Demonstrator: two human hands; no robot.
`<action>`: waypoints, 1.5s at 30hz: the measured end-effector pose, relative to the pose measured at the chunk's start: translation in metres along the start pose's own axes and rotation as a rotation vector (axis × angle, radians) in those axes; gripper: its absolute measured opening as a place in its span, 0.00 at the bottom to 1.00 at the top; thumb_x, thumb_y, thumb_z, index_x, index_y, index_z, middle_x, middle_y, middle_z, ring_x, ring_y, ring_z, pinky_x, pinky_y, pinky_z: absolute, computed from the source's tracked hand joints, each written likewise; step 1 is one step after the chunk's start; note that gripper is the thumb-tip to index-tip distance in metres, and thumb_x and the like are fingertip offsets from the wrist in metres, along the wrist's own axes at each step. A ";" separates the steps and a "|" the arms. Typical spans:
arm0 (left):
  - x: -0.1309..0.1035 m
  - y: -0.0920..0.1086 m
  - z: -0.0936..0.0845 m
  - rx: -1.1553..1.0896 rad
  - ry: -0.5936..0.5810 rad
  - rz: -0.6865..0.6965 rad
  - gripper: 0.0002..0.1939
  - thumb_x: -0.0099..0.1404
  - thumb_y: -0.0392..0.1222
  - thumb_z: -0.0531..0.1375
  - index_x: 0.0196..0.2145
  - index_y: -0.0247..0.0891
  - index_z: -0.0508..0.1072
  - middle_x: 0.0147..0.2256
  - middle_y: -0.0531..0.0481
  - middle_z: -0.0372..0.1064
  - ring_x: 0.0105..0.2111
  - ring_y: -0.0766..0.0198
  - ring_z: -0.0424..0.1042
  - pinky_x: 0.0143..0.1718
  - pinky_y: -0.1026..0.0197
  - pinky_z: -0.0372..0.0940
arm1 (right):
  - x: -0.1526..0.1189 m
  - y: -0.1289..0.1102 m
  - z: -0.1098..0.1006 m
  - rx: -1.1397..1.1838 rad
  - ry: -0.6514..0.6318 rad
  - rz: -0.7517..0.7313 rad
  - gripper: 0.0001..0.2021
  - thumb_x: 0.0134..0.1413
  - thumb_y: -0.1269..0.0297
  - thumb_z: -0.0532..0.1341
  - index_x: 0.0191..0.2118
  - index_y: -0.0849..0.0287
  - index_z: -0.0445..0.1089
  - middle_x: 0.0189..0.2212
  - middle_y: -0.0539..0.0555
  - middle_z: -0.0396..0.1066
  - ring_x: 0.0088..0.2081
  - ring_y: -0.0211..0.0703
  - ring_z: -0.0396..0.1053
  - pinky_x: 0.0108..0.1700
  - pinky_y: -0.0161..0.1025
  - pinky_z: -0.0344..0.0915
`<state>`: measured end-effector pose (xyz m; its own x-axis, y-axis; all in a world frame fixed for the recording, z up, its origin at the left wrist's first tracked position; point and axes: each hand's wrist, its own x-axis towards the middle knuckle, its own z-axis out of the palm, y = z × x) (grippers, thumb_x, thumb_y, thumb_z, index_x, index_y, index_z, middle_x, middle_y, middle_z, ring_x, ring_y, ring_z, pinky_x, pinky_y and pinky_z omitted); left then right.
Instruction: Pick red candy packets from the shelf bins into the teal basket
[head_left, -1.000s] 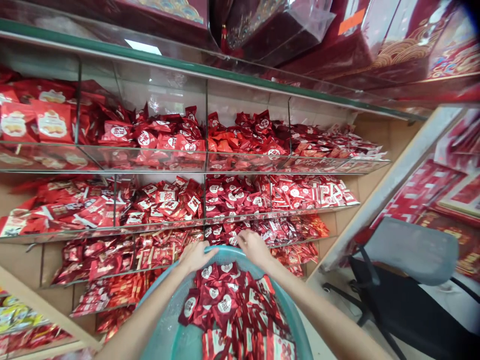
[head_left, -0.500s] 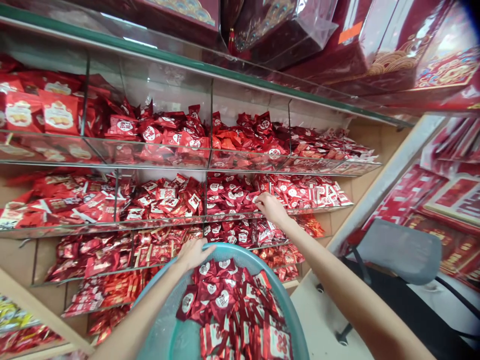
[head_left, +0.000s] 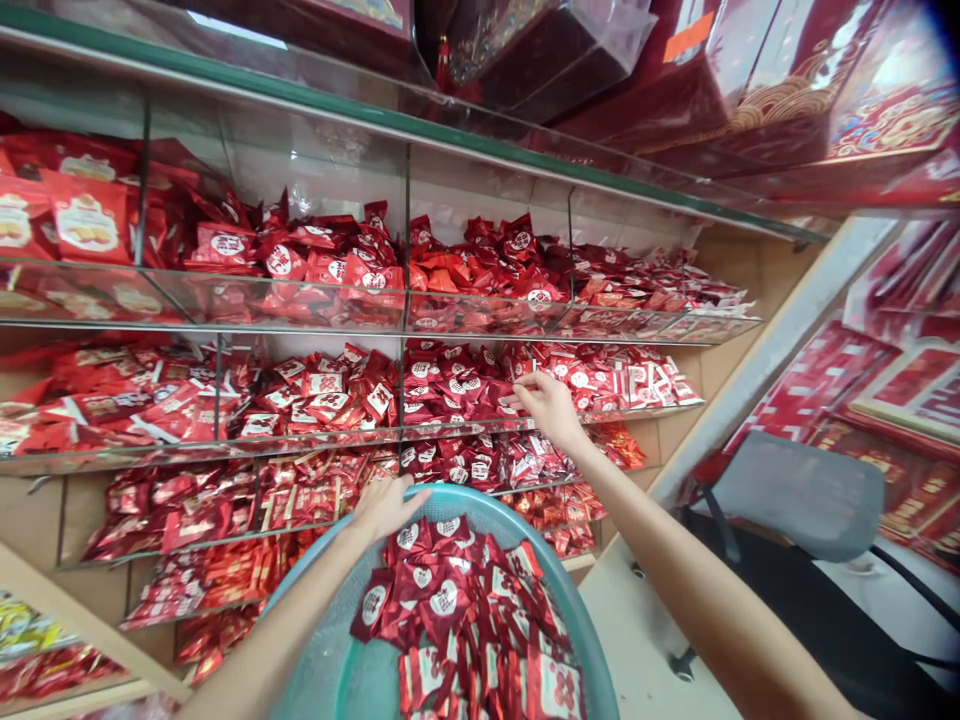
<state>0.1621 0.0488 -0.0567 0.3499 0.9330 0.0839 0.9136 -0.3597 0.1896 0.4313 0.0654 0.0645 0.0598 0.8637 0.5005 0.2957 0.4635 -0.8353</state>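
Packets crowd the far left; your left hand grips the teal basin, which holds maroon sachets. Your right hand, loosely curled, is at the shelved sachets; I cannot tell whether it holds one. Farther right stands a grey-backed chair.
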 end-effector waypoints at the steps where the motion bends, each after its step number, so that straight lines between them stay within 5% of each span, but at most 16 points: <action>1: 0.000 0.000 -0.001 -0.003 0.002 -0.002 0.31 0.62 0.64 0.40 0.38 0.39 0.72 0.32 0.41 0.73 0.37 0.51 0.72 0.38 0.56 0.61 | -0.003 -0.001 0.002 0.057 0.005 -0.011 0.13 0.48 0.55 0.60 0.33 0.60 0.62 0.23 0.49 0.68 0.27 0.42 0.73 0.33 0.41 0.71; 5: 0.002 0.000 -0.002 -0.006 0.013 -0.008 0.31 0.62 0.64 0.40 0.38 0.40 0.72 0.32 0.42 0.73 0.37 0.52 0.72 0.37 0.57 0.61 | -0.026 -0.010 0.008 0.116 0.010 -0.105 0.11 0.50 0.57 0.59 0.34 0.60 0.63 0.30 0.52 0.69 0.31 0.42 0.74 0.36 0.42 0.71; 9: 0.003 0.000 -0.002 -0.022 0.009 -0.024 0.30 0.61 0.64 0.41 0.38 0.40 0.73 0.32 0.42 0.73 0.37 0.51 0.72 0.36 0.57 0.61 | -0.055 -0.018 0.011 -0.221 -0.044 -0.468 0.04 0.54 0.68 0.56 0.35 0.59 0.66 0.40 0.57 0.68 0.41 0.41 0.70 0.42 0.41 0.69; 13: 0.005 0.000 -0.003 -0.039 0.008 -0.034 0.30 0.62 0.63 0.42 0.39 0.40 0.72 0.34 0.41 0.74 0.39 0.51 0.72 0.38 0.57 0.61 | -0.077 -0.016 0.011 -0.474 -0.141 -0.706 0.08 0.54 0.74 0.52 0.37 0.58 0.67 0.44 0.59 0.67 0.45 0.39 0.67 0.45 0.38 0.66; 18: 0.006 0.003 -0.006 -0.024 0.013 -0.043 0.30 0.62 0.63 0.41 0.39 0.40 0.72 0.34 0.42 0.74 0.39 0.51 0.72 0.37 0.57 0.61 | -0.096 -0.010 0.020 -0.430 -0.294 -0.569 0.07 0.56 0.71 0.52 0.36 0.58 0.65 0.42 0.57 0.67 0.44 0.39 0.66 0.45 0.38 0.65; 24: 0.005 0.003 -0.008 -0.023 0.022 -0.058 0.32 0.60 0.66 0.41 0.39 0.40 0.73 0.34 0.42 0.74 0.39 0.50 0.72 0.38 0.57 0.61 | -0.112 -0.005 0.042 -0.589 -0.624 -0.396 0.06 0.55 0.73 0.52 0.35 0.58 0.64 0.33 0.51 0.66 0.31 0.35 0.65 0.34 0.32 0.63; 33: 0.004 0.007 -0.012 -0.022 0.006 -0.045 0.28 0.62 0.62 0.42 0.36 0.40 0.72 0.32 0.43 0.73 0.38 0.52 0.72 0.36 0.58 0.61 | -0.121 -0.006 0.094 -1.222 -0.662 -0.484 0.11 0.56 0.78 0.48 0.41 0.64 0.63 0.35 0.61 0.67 0.34 0.47 0.69 0.31 0.40 0.65; 40: 0.006 0.008 -0.011 -0.064 0.000 -0.041 0.28 0.67 0.53 0.36 0.36 0.40 0.72 0.34 0.45 0.73 0.39 0.56 0.71 0.38 0.59 0.60 | -0.131 0.020 0.139 -1.228 -0.648 -0.536 0.10 0.54 0.78 0.49 0.38 0.66 0.65 0.33 0.63 0.68 0.32 0.47 0.70 0.29 0.41 0.67; 45: 0.006 0.005 -0.010 -0.069 -0.024 -0.049 0.26 0.68 0.50 0.36 0.38 0.41 0.72 0.35 0.46 0.73 0.40 0.57 0.71 0.39 0.59 0.60 | -0.131 0.025 0.143 -1.204 -0.683 -0.459 0.11 0.53 0.79 0.50 0.41 0.65 0.64 0.36 0.62 0.69 0.32 0.46 0.71 0.29 0.39 0.68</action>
<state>0.1669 0.0521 -0.0452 0.3108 0.9492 0.0499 0.9136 -0.3128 0.2597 0.2944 -0.0077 -0.0539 -0.6115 0.7716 0.1751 0.7875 0.5721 0.2292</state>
